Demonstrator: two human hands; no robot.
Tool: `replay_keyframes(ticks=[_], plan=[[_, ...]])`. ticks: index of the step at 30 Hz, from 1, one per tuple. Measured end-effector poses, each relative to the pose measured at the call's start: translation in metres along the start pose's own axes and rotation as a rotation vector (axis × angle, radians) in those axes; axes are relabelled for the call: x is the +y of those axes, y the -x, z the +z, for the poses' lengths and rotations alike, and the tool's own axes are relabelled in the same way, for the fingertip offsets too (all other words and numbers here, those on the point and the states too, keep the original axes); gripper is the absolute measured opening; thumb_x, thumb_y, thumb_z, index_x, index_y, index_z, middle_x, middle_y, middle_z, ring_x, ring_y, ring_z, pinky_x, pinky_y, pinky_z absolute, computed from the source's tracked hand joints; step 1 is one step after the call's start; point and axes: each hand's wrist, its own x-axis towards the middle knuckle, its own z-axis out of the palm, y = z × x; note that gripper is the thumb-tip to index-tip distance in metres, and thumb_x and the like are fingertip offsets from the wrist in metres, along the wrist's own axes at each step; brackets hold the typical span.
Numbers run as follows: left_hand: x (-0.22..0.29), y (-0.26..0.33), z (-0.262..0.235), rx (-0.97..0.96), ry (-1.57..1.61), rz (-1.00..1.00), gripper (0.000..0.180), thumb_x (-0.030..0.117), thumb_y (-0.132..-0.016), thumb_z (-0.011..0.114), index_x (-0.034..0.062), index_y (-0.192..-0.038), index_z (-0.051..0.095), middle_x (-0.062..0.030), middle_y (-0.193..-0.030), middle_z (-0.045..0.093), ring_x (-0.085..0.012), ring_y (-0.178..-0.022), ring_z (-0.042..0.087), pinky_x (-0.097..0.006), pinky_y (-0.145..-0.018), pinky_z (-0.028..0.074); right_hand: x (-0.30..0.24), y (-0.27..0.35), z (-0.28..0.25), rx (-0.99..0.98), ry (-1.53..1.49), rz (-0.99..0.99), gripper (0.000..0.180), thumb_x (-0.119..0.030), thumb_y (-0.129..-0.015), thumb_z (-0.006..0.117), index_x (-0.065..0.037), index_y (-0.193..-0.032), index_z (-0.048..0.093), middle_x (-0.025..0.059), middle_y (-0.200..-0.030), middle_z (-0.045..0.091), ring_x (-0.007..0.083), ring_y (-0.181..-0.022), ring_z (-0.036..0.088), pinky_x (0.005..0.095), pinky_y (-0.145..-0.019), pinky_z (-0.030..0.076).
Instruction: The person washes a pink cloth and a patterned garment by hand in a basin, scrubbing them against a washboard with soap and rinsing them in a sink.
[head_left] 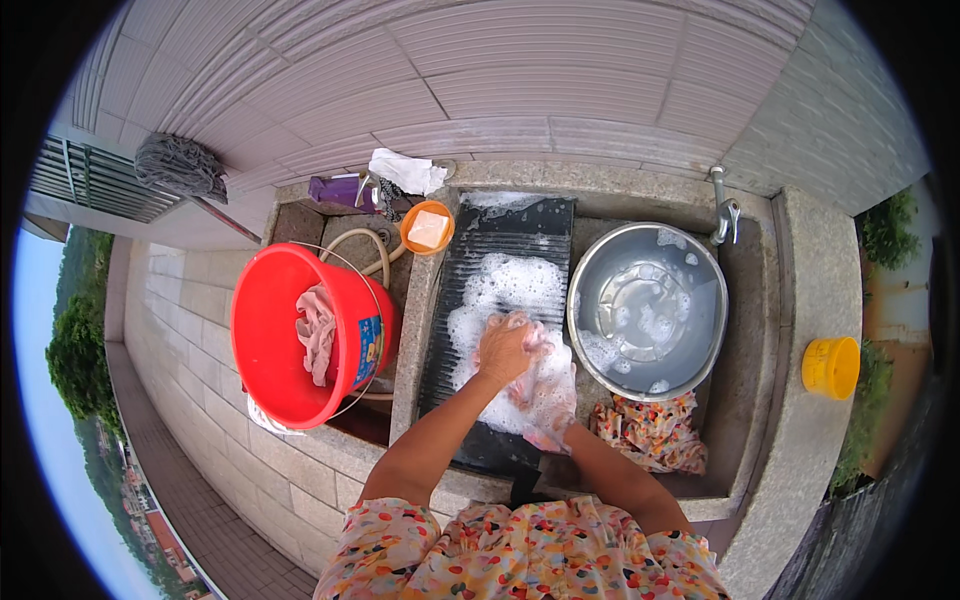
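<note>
A wet pink cloth (548, 385), thick with white suds, lies bunched on the black ridged washboard (455, 385). My left hand (507, 348) presses down on its upper part, fingers curled closed around a fold. At the lower end my right hand (550, 432) grips the same cloth; suds and fabric hide most of its fingers. Foam (512, 285) covers the board's middle, just beyond my left hand. Close on the right stands a round metal basin (648, 310) holding some sudsy water. Below it a colourful patterned garment (655, 432) lies crumpled in the stone sink.
To the left, a red bucket (275, 345) holds a pink cloth (317, 335). A soap bar (429, 229) sits in an orange bowl (408, 240) near a hose (345, 240). A tap (727, 215) overhangs the sink's back right. A yellow cup (828, 367) stands on the right ledge.
</note>
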Motion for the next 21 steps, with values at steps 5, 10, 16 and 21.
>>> replay_keyframes(ticks=[5, 10, 16, 21], plan=[[0.010, 0.028, -0.002, 0.099, -0.067, 0.183, 0.025, 0.027, -0.070, 0.064, 0.0120, -0.091, 0.063, -0.0081, -0.104, 0.057, -0.0313, -0.088, 0.055, -0.039, -0.068, 0.048, 0.007, -0.005, -0.028, 0.206, -0.154, -0.016, 0.074, -0.065, -0.085, 0.025, -0.013, -0.137, 0.029, 0.0083, -0.140, 0.032, 0.0280, -0.127, 0.031, 0.0514, -0.103, 0.022], [-0.039, -0.052, 0.054, 0.172, -0.150, -0.247, 0.032, 0.030, -0.072, 0.063, 0.0072, -0.094, 0.061, -0.0133, -0.099, 0.059, -0.0318, -0.093, 0.055, -0.040, -0.072, 0.048, 0.009, -0.008, -0.050, 0.111, 1.360, -0.131, 0.084, -0.069, -0.079, 0.031, -0.011, -0.138, 0.026, 0.0087, -0.140, 0.031, 0.0322, -0.128, 0.026, 0.0525, -0.106, 0.011], [-0.040, -0.057, 0.025, -0.111, 0.090, -0.282, 0.042, 0.041, -0.077, 0.061, 0.0051, -0.099, 0.057, -0.0179, -0.101, 0.059, -0.0334, -0.098, 0.054, -0.042, -0.078, 0.047, -0.015, 0.004, 0.010, 0.201, 2.361, -0.114, 0.092, -0.068, -0.074, 0.046, -0.007, -0.138, 0.024, 0.0100, -0.141, 0.028, 0.0358, -0.126, 0.026, 0.0557, -0.103, 0.017], [-0.030, -0.048, -0.031, -0.449, 0.742, -0.464, 0.028, 0.014, -0.071, 0.062, -0.0008, -0.094, 0.055, -0.0121, -0.086, 0.057, -0.0187, -0.074, 0.055, -0.032, -0.067, 0.046, -0.020, -0.002, 0.077, 0.348, 2.170, -0.186, 0.089, -0.060, -0.066, 0.060, 0.000, -0.127, 0.036, 0.0164, -0.132, 0.035, 0.0344, -0.122, 0.032, 0.0518, -0.102, 0.022]])
